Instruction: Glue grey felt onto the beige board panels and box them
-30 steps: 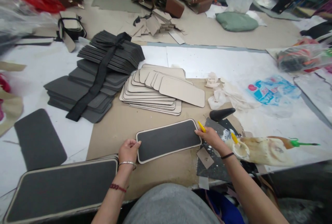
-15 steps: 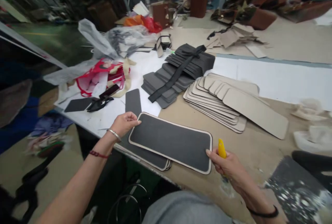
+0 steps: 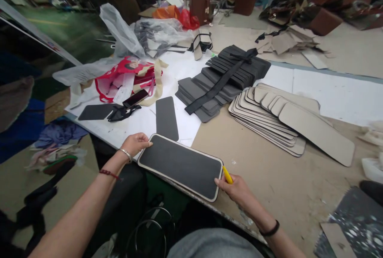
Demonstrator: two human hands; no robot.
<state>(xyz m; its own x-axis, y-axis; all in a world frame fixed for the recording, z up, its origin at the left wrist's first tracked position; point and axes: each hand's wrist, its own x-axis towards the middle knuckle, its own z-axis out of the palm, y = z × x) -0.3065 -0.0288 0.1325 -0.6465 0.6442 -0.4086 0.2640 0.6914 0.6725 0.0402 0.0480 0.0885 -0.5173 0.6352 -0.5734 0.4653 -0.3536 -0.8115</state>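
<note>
The left fingers and right fingers hold a pale-rimmed dark panel by opposite ends.

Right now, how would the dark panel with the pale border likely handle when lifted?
The dark panel is probably fairly stiff: no sag shows between left hand and right hand. It looks thin, so likely light.

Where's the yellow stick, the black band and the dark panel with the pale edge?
Yellow stick (image 3: pixel 228 175): head view, middle of its visible part.
Black band (image 3: pixel 222 82): head view, partway along its length.
Dark panel (image 3: pixel 181 168): head view, middle of its dark face.
</note>
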